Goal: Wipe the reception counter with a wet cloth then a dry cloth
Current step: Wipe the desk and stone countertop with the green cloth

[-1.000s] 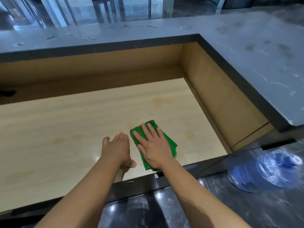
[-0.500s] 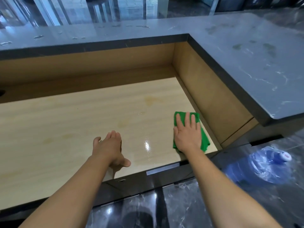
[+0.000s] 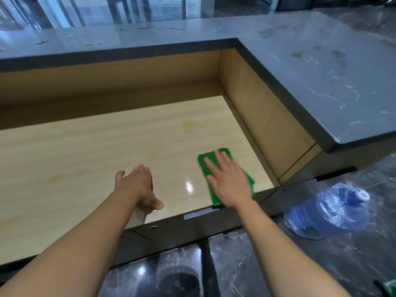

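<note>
Right now the green cloth (image 3: 203, 166) lies flat on the pale wooden surface (image 3: 85, 151), down at about four o'clock of it, close to the near edge and near the right-hand side wall. The right hand (image 3: 230, 183) lies on top of it, palm down, fingers straight and a little spread, pointing toward eleven o'clock. It covers most of the cloth, so green shows only beyond the fingertips, along the left of the hand and at the heel of the palm.

At nine o'clock from the cloth, apart from it, the left hand (image 3: 137, 185) rests on the bare wood. Its fingers lie straight and close together, and its thumb sticks out toward the right; it holds nothing. Between the two hands a wet sheen (image 3: 189, 186) catches the light. Several faint yellowish stains (image 3: 188, 125) mark the wood, one off at twelve o'clock from the cloth and others toward the left.

A raised grey stone ledge (image 3: 300, 71) runs round the back and right of the surface, with smudges on top. On the dark marble floor (image 3: 235, 264), at four o'clock from the right hand, a big blue water bottle (image 3: 327, 213) lies on its side.
</note>
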The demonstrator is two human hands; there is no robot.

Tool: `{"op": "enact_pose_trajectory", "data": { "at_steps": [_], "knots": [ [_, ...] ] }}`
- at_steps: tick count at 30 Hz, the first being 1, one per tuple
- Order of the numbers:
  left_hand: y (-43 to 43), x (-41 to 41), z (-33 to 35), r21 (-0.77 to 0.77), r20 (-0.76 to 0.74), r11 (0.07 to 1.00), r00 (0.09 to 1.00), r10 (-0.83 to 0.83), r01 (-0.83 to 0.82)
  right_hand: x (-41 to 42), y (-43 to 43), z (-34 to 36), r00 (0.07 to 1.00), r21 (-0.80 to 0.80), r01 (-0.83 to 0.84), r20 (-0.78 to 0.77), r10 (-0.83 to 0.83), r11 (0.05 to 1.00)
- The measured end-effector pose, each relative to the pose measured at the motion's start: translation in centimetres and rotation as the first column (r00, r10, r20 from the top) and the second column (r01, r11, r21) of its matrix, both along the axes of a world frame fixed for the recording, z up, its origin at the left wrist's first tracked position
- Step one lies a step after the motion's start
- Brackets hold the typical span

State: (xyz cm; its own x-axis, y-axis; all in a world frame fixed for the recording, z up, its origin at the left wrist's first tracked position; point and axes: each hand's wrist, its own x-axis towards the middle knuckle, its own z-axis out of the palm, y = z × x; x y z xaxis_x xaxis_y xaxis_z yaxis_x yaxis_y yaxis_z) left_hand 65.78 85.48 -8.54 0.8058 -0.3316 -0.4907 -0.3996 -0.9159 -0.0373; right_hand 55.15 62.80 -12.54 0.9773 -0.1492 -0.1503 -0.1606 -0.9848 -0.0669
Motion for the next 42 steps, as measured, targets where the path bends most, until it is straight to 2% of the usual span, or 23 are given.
{"op": "enact_pose_trajectory", "data": {
  "at_steps": [5,8,10,12,15,18,20,22,27,33,37,40,42],
  "knots": [
    [0.5,0.0,-0.3,-0.046,0.011,0.999,1.000,0.002,-0.001,-0.7,-5.0,-0.1,0.957,-0.028,0.291,0.025,-0.290,0.956],
    [0.4,0.1,-0.3,-0.039,0.020,0.999,1.000,-0.015,0.016,0.4,-1.3,-0.3,0.868,-0.032,0.497,0.024,-0.496,0.867],
    [0.3,0.1,-0.2,-0.032,0.022,0.999,1.000,-0.018,0.019,1.6,3.1,-0.1,0.827,-0.015,0.562,0.012,-0.562,0.827],
    [0.3,0.1,-0.3,-0.032,0.022,0.999,1.000,-0.011,0.012,2.5,8.2,0.1,0.869,0.024,0.495,-0.007,-0.495,0.869],
    [0.6,-0.1,-0.5,-0.018,0.048,0.999,0.998,-0.032,0.033,3.0,13.8,-0.2,0.973,0.089,0.229,-0.018,-0.228,0.969],
    [0.7,0.0,-0.3,-0.020,0.055,0.999,0.998,-0.044,0.045,3.5,12.2,-0.4,1.000,0.076,-0.015,-0.015,0.016,0.997],
    [0.6,0.0,0.1,-0.007,0.045,0.999,0.998,-0.036,0.036,4.0,8.8,-0.4,0.994,0.055,-0.106,-0.020,0.107,0.993],
    [0.4,-0.1,0.4,-0.003,0.043,1.000,0.999,-0.025,0.025,4.5,5.1,-0.2,0.998,0.043,-0.053,-0.015,0.053,0.998],
    [0.7,-0.4,0.7,-0.056,0.049,0.998,0.999,-0.016,0.019,6.1,-1.5,0.1,0.972,-0.017,0.233,0.015,-0.233,0.972],
    [2.0,-0.3,0.2,-0.163,0.049,0.985,0.997,-0.055,0.062,7.1,2.7,-0.4,0.892,0.001,0.452,-0.007,-0.452,0.892],
    [3.2,1.1,-0.2,-0.239,0.094,0.967,0.993,-0.065,0.086,7.3,9.9,-0.5,0.917,0.018,0.399,0.000,-0.399,0.917],
    [3.8,2.7,-0.1,-0.337,0.241,0.937,0.971,-0.015,0.098,8.2,14.8,-0.8,0.961,0.044,0.276,-0.003,-0.276,0.960],
    [4.0,4.0,0.0,-0.346,0.316,0.929,0.948,-0.018,0.133,9.0,15.6,-0.7,0.983,0.067,0.181,0.003,-0.181,0.981]
  ]
}}
